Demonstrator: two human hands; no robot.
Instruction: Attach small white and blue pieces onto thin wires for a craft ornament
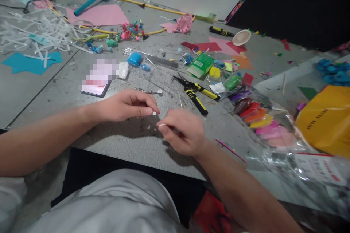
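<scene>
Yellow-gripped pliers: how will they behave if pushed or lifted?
The pliers lie flat, handles spread, so they'd likely slide or pivot, not roll. Apparently metal jaws suggest stiffness and heft. Lifted by one handle, the other may swing.

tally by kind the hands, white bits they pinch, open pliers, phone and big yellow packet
Left hand and right hand: 2
White bits, one per hand: 2
Open pliers: 1
Phone: 1
Big yellow packet: 1
Total: 7

The pinched bits (154, 113) are white, the pliers (195, 86) black and yellow.
</scene>
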